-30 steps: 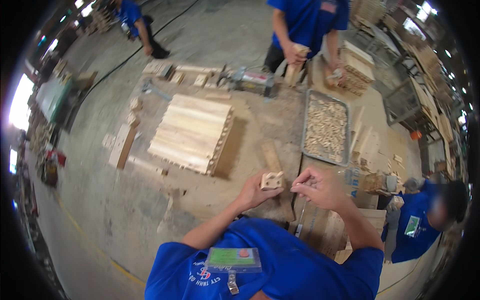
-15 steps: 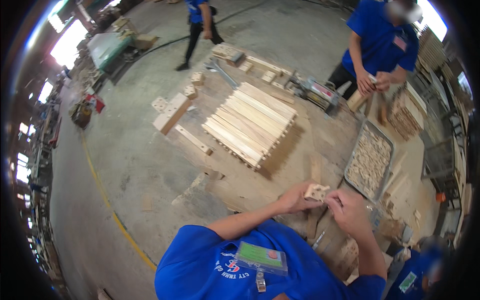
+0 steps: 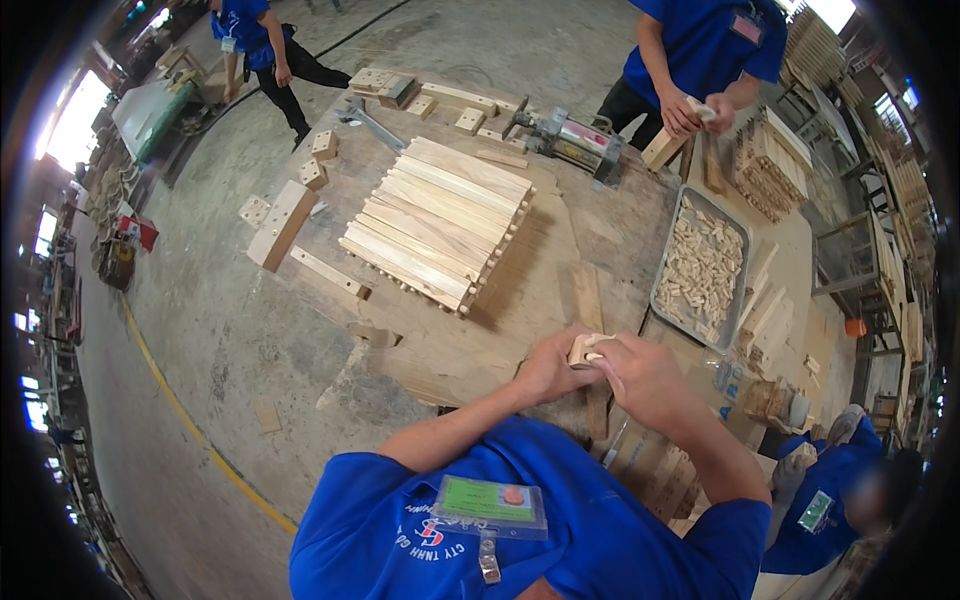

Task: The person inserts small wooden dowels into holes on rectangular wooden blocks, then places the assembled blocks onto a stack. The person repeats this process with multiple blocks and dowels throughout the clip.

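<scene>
In front of my chest, my left hand (image 3: 552,367) is closed round a small pale wooden block (image 3: 578,352). My right hand (image 3: 645,378) meets it from the right, thumb and fingers bent together against the block's upper side. A small light piece shows by those fingertips, but what they pinch is mostly hidden. Right of my hands lies a grey metal tray (image 3: 655,300) with many short wooden dowels (image 3: 700,265). Ahead and to the left, a stack of wooden slats (image 3: 440,222) with dowel ends along its sides rests on the worktable (image 3: 590,235).
A metal clamp device (image 3: 575,142), a wrench (image 3: 372,125) and drilled blocks (image 3: 315,175) lie on the table's far side. A long block (image 3: 283,225) sits at its left edge. Co-workers stand at far right (image 3: 700,60) and lower right (image 3: 825,490); another walks at far left (image 3: 262,50).
My right fingers have moved onto the block, covering much of its drilled face. The view has shifted, and the walking person has taken a longer stride.
</scene>
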Demonstrator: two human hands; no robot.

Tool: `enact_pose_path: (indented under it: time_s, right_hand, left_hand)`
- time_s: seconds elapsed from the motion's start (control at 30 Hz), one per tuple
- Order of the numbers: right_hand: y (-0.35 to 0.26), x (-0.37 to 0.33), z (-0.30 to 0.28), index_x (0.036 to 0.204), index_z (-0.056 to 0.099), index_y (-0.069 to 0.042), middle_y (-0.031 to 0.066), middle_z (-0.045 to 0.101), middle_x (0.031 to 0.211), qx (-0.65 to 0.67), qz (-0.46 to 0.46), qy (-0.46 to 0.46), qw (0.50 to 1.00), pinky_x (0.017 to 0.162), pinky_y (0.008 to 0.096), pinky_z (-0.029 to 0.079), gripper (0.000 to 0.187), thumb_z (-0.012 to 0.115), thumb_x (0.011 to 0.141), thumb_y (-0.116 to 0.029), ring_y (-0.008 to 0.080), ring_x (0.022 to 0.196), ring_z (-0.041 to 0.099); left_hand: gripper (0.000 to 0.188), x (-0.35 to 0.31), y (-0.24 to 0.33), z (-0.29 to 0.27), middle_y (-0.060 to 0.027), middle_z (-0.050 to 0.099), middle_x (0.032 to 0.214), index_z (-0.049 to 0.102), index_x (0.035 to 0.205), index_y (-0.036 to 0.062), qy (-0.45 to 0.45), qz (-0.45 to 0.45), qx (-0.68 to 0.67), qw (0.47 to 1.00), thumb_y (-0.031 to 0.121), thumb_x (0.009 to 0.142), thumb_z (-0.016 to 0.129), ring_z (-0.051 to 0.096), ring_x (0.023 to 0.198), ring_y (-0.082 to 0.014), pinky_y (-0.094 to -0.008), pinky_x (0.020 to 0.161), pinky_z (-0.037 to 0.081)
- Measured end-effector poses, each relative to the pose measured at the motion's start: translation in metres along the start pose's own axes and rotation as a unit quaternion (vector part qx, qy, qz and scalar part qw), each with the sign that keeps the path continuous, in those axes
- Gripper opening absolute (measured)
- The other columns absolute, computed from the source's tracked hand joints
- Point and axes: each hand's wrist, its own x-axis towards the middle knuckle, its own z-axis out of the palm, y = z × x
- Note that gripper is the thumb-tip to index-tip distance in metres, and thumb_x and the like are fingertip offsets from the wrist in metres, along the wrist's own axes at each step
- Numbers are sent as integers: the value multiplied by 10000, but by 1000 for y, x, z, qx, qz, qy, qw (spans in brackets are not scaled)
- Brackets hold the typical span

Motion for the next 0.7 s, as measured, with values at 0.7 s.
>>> enact_pose_path:
  time_s: [0.7]
  right_hand:
    - [-46,4,-5,1124,705,-40,282,715,1082,-81,122,-75,986,884,552,534,353,494,1097,-322,482,1037,669]
  left_hand:
    - [466,-15,13,21,-197,728,1074,639,1236,98,84,64,54,993,266,841,818,704,1013,-411,-459,876,548]
